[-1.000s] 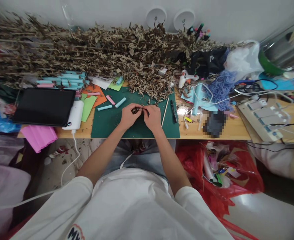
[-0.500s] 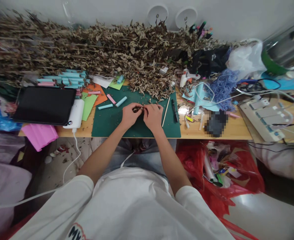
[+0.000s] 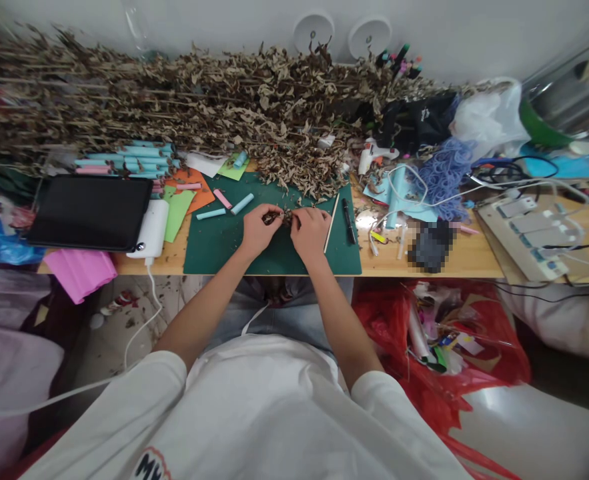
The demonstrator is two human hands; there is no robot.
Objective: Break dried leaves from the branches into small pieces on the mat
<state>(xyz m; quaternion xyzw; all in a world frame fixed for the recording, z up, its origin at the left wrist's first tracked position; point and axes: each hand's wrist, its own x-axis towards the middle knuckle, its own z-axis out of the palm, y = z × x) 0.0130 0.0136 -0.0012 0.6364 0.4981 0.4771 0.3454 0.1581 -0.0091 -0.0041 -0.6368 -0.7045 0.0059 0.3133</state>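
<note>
Over the dark green cutting mat point(image 3: 214, 247), my left hand point(image 3: 259, 231) is curled around a small bunch of dried leaves point(image 3: 273, 217). My right hand point(image 3: 311, 231) is beside it, fingers bent and pinched at the right end of the bunch; what exactly they grip is too small to make out. A loose pile of dried leaves point(image 3: 301, 170) lies just beyond both hands. Left of my left hand are two blue paper rolls and a pink roll point(image 3: 222, 199). A thin wooden stick point(image 3: 332, 223) and a black pen point(image 3: 348, 221) lie right of my right hand.
Dried leafy stalks point(image 3: 174, 93) fill the back of the table. At left are a black tablet point(image 3: 89, 212), a white power bank point(image 3: 150, 229) and stacked paper rolls point(image 3: 144, 159). A glue gun point(image 3: 375, 155), blue yarn point(image 3: 447, 177) and a power strip point(image 3: 527, 233) are at right.
My hands have moved slightly apart, showing more of the dried leaves between them. My right hand has shifted a little to the right.
</note>
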